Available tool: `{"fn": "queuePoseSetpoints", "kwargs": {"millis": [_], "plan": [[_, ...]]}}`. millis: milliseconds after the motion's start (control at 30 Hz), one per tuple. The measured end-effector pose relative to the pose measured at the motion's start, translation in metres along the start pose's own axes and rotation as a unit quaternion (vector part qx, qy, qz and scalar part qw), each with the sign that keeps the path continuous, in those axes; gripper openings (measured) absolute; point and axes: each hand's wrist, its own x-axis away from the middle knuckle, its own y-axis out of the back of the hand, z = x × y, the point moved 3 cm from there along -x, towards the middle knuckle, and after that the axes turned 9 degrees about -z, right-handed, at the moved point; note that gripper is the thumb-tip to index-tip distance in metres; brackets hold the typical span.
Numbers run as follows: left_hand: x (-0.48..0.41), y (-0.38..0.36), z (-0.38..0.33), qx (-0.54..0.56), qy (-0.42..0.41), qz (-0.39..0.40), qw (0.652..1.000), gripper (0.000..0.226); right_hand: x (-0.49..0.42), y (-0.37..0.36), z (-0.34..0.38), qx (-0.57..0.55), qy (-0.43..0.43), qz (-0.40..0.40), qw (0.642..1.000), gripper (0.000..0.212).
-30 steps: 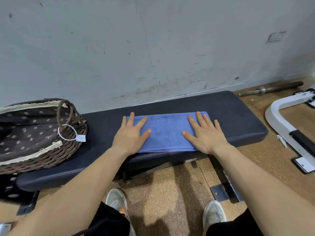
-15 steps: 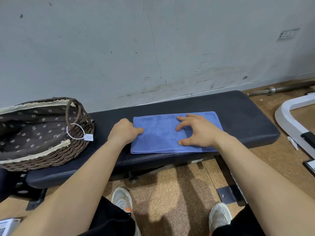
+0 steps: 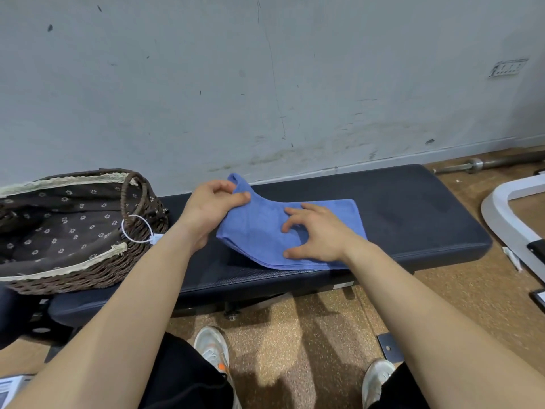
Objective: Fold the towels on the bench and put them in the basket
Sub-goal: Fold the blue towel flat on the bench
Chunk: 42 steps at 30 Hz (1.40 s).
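Observation:
A folded blue towel (image 3: 265,228) lies on the dark padded bench (image 3: 413,214). My left hand (image 3: 211,206) grips the towel's left end and holds it raised off the bench. My right hand (image 3: 315,231) rests on the towel's middle with spread, bent fingertips pressing it down. A brown wicker basket (image 3: 88,273) with a dark flowered lining sits on the bench's left end, a white tag hanging from its handle; its inside looks free of towels as far as I can see.
A scuffed grey wall rises directly behind the bench. A metal barbell (image 3: 486,163) lies on the floor at the far right. White equipment framing (image 3: 507,219) stands on the right. My shoes (image 3: 212,346) are on the cork floor below the bench.
My left hand has taken hold of the towel's left end and lifted it up. My right hand went from lying flat to pressing with bent fingers at the middle.

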Motion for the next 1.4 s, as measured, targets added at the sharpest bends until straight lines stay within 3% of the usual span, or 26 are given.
{"fn": "queuePoseSetpoints", "kwargs": {"millis": [167,267,400,533,733,1033,1100,1167,1300,1400], "plan": [[0.006,-0.007,-0.014,0.044,-0.018,-0.007,0.999,0.028,-0.010,-0.011,0.026,0.012,0.024,0.005,1.000,0.055],[0.005,-0.020,-0.016,0.048,-0.025,-0.014,0.998,0.030,-0.001,0.009,0.015,-0.030,0.016,-0.056,0.998,0.043],[0.005,-0.052,-0.016,-0.015,-0.039,-0.006,0.999,0.029,0.021,0.038,-0.036,-0.060,-0.064,-0.135,0.987,0.020],[0.012,-0.087,-0.017,-0.111,-0.082,-0.003,0.990,0.019,0.051,0.057,-0.073,-0.044,-0.138,-0.161,0.976,0.015],[0.027,-0.137,-0.017,-0.284,-0.138,0.016,0.949,0.016,0.069,0.046,-0.079,-0.113,-0.182,-0.062,0.975,0.022],[0.039,-0.182,-0.017,-0.397,-0.190,0.008,0.898,0.010,0.067,0.043,-0.079,-0.095,-0.189,-0.063,0.975,0.025],[0.043,-0.186,-0.016,-0.421,-0.185,0.022,0.888,0.019,0.067,0.043,-0.079,-0.084,-0.197,-0.063,0.975,0.021],[0.046,-0.181,-0.021,-0.400,-0.199,0.025,0.894,0.028,0.064,0.048,-0.076,-0.061,-0.208,-0.112,0.970,0.019],[0.044,-0.145,-0.029,-0.362,-0.263,-0.036,0.894,0.019,0.053,0.060,-0.058,-0.041,-0.173,-0.280,0.943,0.026],[0.029,-0.119,-0.019,-0.372,-0.306,-0.050,0.875,0.027,0.038,0.051,-0.032,0.015,-0.075,-0.272,0.959,0.038]]}}
